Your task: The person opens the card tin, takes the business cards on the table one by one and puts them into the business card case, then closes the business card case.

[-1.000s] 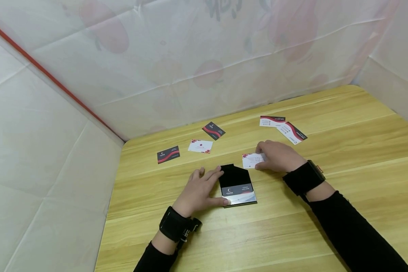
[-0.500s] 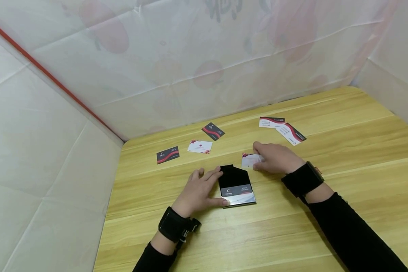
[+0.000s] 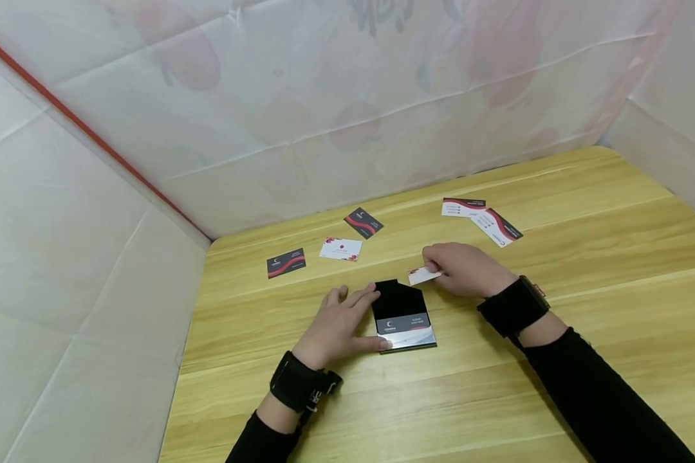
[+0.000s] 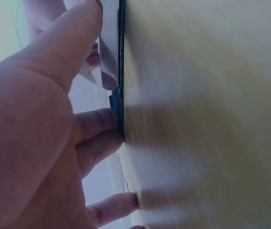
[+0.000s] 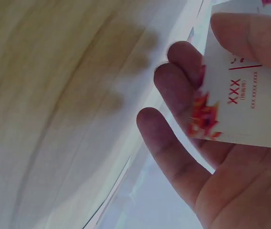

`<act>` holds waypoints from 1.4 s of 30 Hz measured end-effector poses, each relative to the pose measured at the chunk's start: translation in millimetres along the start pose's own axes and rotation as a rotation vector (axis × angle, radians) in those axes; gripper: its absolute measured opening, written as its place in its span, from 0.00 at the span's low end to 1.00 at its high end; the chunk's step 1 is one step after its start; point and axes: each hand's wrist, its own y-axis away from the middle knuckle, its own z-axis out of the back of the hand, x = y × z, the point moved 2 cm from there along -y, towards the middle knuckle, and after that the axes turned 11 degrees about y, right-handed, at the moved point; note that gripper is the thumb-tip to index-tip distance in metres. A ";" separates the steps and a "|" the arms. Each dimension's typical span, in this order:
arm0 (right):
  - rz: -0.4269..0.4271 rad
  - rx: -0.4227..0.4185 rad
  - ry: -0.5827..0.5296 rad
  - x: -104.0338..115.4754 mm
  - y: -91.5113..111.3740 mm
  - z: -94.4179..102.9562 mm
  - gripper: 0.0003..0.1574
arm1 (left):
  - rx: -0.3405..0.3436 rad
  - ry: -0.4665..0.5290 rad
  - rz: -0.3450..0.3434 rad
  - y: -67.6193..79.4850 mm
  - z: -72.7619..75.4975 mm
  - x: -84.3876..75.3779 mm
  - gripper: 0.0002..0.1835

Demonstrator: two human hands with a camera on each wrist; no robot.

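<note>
My right hand [image 3: 469, 270] pinches a white business card [image 3: 424, 275] with red flowers, tilted up off the table. In the right wrist view the thumb presses on the printed face of the card [image 5: 245, 95], with fingers behind it. My left hand [image 3: 336, 328] lies at the left side of a black card holder [image 3: 399, 299], its fingers mostly straight. Its thumb rests on the shiny metal strip at the near end, and fingertips touch the far left edge. A dark grey card [image 3: 404, 323] shows inside the holder above the strip.
On the wooden table [image 3: 475, 399] lie two dark cards [image 3: 286, 263] and a white flowered card [image 3: 340, 249] at the left back. Two white cards with red waves [image 3: 497, 227] touch or overlap at the right back. A pale curtain [image 3: 301, 116] hangs behind.
The flowered card has come up off the table and tilted between my right thumb and fingers; that hand has shifted slightly left. The left hand and the card holder stay put.
</note>
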 end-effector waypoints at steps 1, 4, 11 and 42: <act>0.002 -0.002 0.000 0.6 -0.1 0.1 0.17 | 0.000 -0.001 -0.001 -0.1 0.0 0.0 0.52; 0.003 -0.001 -0.004 2.0 0.0 0.0 0.18 | 0.001 -0.004 0.001 -0.1 -0.4 0.4 0.52; -0.040 0.016 -0.014 0.8 -0.2 -2.3 0.18 | -0.003 0.006 0.006 -0.1 -0.1 0.8 0.51; -0.094 0.042 -0.004 1.4 -2.7 1.9 0.30 | 0.002 0.006 0.010 -0.9 0.5 0.5 0.51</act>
